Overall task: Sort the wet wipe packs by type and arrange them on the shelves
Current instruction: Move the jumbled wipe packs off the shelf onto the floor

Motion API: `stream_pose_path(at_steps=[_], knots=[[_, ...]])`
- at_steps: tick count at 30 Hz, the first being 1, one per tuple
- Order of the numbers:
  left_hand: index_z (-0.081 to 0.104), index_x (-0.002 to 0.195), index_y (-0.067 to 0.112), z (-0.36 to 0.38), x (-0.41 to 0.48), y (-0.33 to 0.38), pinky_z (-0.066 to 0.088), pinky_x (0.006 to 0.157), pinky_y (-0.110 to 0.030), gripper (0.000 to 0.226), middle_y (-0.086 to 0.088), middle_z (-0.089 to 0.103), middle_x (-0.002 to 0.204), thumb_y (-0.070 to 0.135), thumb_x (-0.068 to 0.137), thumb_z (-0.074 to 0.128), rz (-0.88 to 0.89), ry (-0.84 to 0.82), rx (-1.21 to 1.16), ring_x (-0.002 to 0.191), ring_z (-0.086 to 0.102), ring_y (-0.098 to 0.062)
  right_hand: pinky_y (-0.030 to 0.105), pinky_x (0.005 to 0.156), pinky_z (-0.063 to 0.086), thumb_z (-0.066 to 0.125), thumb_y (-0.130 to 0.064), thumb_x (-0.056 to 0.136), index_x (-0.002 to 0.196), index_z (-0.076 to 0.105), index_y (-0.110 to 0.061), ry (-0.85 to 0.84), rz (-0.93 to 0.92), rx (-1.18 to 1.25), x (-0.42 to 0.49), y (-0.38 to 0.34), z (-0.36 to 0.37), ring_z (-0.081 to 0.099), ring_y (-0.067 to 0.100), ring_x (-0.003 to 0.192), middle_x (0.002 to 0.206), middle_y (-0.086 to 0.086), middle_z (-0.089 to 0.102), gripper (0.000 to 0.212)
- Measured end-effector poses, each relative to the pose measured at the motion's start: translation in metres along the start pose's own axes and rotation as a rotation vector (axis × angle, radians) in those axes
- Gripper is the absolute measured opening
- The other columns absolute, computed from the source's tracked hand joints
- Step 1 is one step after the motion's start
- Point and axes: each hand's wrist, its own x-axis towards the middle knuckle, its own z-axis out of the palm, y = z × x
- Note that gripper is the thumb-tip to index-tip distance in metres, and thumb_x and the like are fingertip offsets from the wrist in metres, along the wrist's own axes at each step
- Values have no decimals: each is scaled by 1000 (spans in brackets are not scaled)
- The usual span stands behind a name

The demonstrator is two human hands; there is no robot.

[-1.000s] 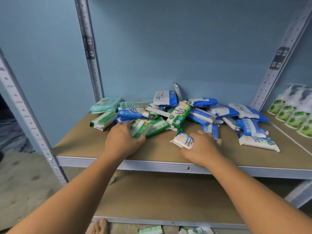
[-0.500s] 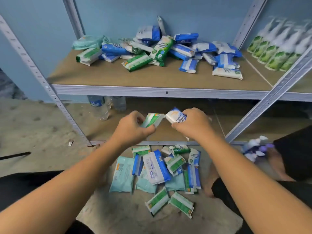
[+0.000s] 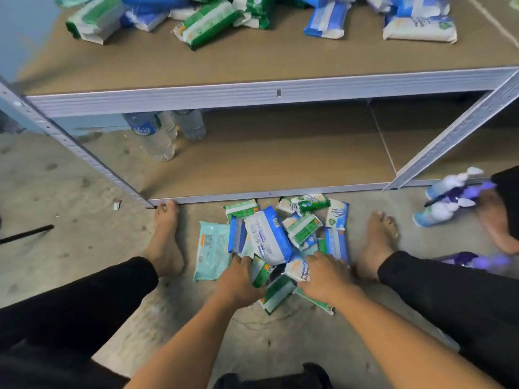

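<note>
A heap of wet wipe packs (image 3: 280, 240) lies on the floor between my bare feet, in front of the lower shelf (image 3: 266, 161). It holds a large blue-and-white pack (image 3: 266, 234), a teal pack (image 3: 212, 248) and small green-and-white packs (image 3: 302, 227). My left hand (image 3: 238, 280) is down on the heap's near edge, fingers closed on a green-and-white pack (image 3: 261, 273). Beside it my right hand (image 3: 325, 276) grips a white pack with orange and blue print (image 3: 297, 269). More packs (image 3: 207, 21) lie jumbled on the upper shelf (image 3: 252, 66).
Two water bottles (image 3: 157, 136) stand at the lower shelf's back left. Slanted metal uprights (image 3: 70, 147) (image 3: 449, 133) frame the shelf. Spray bottles (image 3: 449, 197) and another person's foot (image 3: 497, 226) are at the right. My feet (image 3: 165, 237) (image 3: 379, 242) flank the heap.
Each hand took a pack off the upper shelf, then both came down with their packs to the floor heap. My view has dropped from the shelf to the floor.
</note>
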Motion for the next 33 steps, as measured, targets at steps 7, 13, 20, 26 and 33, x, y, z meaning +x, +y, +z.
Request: stream_pose_path(at_steps=[7,13,20,26,33], knots=[[38,135,15,30,33,-22,52,90,-43,73,-10,50,128,55,84,70,-116,-53,14,112,59,-33,44,105,35,62,-43,85,137,46,-25,-97,-113,-157,18,8,51,46,27,127,132,1,49,57],[25,150,26,52,32,-35,53,92,-44,71,-10,49,136,35,91,64,-42,-162,115,114,60,-33,46,107,35,69,-32,81,149,33,-29,-131,-88,-135,28,10,77,40,27,131,138,1,44,77],[26,151,23,50,31,-38,52,93,-41,69,-8,47,139,31,92,61,4,-185,95,117,58,-30,44,105,40,62,-19,88,151,27,-34,-93,-47,-110,27,11,85,40,27,132,141,1,43,73],[42,140,21,16,26,-21,51,89,-41,48,-4,51,132,37,97,54,64,-59,213,117,52,-25,43,101,44,57,-25,91,147,37,-23,-50,-75,-48,20,-6,48,44,27,127,137,4,45,59],[51,137,23,-46,-1,3,51,91,-43,48,-3,52,128,43,95,56,164,195,107,120,51,-27,42,98,47,51,-35,97,143,43,-20,152,-159,81,2,-43,-17,48,27,125,136,3,48,49]])
